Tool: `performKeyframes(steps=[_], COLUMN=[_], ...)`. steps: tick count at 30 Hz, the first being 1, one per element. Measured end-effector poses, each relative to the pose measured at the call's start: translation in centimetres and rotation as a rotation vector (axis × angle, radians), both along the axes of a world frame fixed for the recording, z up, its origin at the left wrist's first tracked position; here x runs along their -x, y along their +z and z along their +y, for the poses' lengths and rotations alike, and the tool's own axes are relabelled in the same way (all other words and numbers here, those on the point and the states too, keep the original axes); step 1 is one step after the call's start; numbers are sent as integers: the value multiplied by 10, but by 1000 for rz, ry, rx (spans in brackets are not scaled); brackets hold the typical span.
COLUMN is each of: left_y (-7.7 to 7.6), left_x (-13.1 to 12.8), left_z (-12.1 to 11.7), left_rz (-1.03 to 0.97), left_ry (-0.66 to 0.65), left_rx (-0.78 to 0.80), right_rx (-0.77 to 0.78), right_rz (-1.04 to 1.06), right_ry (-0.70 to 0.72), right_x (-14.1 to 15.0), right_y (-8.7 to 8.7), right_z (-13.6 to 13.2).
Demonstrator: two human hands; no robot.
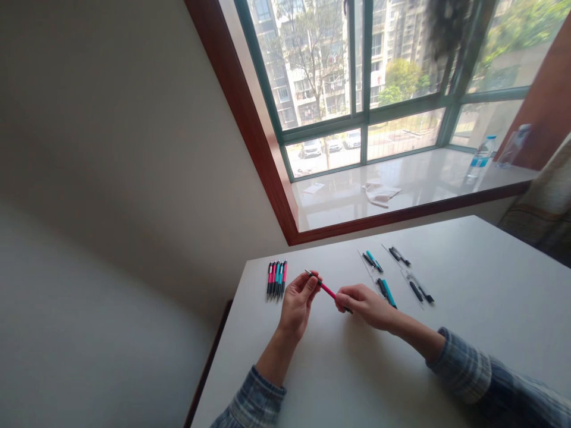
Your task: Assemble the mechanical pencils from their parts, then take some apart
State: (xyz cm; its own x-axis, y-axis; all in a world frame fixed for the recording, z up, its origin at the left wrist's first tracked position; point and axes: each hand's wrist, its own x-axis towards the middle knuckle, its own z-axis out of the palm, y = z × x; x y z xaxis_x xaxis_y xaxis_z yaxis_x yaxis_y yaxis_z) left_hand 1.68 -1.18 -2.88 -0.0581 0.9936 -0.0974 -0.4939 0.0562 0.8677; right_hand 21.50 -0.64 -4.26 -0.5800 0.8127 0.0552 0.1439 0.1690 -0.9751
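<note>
Got a pink retractable pen here, slim with a glossy pink barrel and dark bits at both ends, held up just above a white surface, roughly mid-way along its far edge. It's angled down to the right, bridging the two hands. The left hand pinches the tip end between thumb and fingertips, and the right hand pinches the other end with its fingers curled in. Neither hand is spread.

Just left of that there's a tight bunch of pens, pink and teal mixed, lying side by side. Over to the right, toward the far corner, are teal and black pens in clear plastic sleeves, laid out in a loose group. Behind the surface, a marble windowsill holds a water bottle and a crumpled cloth.
</note>
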Motion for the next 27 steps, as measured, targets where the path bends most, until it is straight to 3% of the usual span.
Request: performKeyframes(steps=[6,10,13,16,21,27], left_y=[4,1,-6,-11,-15,-14], left_x=[3,4,5,7,7,6], left_z=[-3,-2,0,2,4,5], left_rz=[-39,-121,-161,-147,-93,-76], left_ry=[-39,-36,-36,-45,-136,-221], left_rx=[-8,74,132,133,125,170], right_rx=[317,463,460,417,294,189], right_rz=[185,274,370,440,382,304], right_ry=[144,103,22,87,255,222], right_x=[2,3,2,-2,-3,1], right_y=[4,6,10,15,17,14], right_z=[-6,-9,-9,-8,-9,-13])
